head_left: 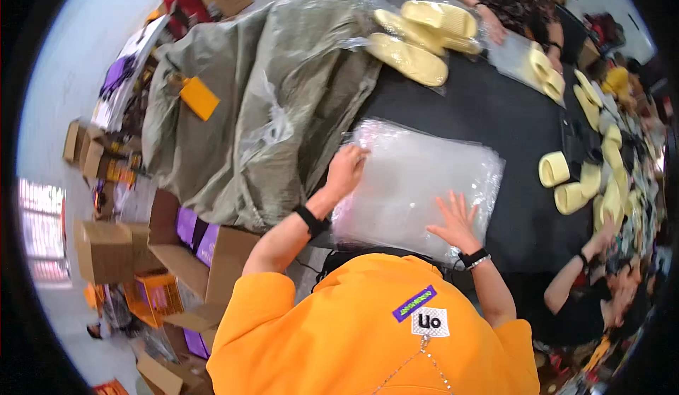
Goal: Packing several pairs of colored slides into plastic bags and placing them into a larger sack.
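Head view showed me a stack of clear plastic bags [417, 183] lying on the black table [523, 232]. The right hand [456, 225] rested spread wide over its lower right part. The left hand [346, 171] curled at its upper left edge; I could not tell whether it pinched anything. Bagged yellow slippers [411, 60] lay beyond.

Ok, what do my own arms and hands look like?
Your sleeves are short and orange. Your left hand is ungloved, with a black wristband; your right hand, also ungloved, has a dark strap and a pale bracelet.
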`<state>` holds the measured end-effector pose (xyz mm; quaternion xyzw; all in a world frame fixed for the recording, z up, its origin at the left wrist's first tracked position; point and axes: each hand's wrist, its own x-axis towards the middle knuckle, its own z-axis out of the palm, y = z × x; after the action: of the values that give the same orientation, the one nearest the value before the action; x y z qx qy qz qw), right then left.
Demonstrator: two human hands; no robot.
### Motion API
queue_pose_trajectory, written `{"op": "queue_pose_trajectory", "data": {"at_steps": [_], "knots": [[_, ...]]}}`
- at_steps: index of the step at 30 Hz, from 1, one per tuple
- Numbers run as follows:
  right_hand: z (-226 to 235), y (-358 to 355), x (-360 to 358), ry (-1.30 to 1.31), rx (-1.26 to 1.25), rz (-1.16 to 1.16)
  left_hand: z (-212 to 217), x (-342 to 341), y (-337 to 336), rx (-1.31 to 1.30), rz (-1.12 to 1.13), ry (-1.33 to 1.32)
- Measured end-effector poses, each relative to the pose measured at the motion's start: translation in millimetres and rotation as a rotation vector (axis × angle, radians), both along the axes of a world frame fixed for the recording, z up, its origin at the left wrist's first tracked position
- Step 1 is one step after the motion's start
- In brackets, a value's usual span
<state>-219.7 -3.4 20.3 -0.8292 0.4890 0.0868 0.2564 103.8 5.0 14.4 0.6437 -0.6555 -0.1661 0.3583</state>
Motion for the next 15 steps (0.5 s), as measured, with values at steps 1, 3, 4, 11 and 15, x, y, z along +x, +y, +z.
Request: {"op": "queue_pose_trajectory", "data": {"at_steps": [1,3,4,11,15], "knots": [[-5.4,2.0,-1.0,0.004,-0.001,0.01,0.9,13.7,-8.1,-0.039,0.06,-0.018],[-14.0,3.4,-0.6,0.012,0.004,0.012,1.9,42.3,-22.7,0.008,0.12,-0.245],[-16.4,3.3,2.1,0.009,0.011,0.022,-22.9,70.8,-31.1,0.011,0.171,-0.203],[-27.6,-1.2,-0.9,0.012,0.041,0.006,-100.5,246.9,-81.1,0.327,0.668,-0.6],[-36.8,-1.3,5.5,-0.045,0.047,0.035,-50.1,365.3,-72.7,0.683,0.5,-1.806]]}}
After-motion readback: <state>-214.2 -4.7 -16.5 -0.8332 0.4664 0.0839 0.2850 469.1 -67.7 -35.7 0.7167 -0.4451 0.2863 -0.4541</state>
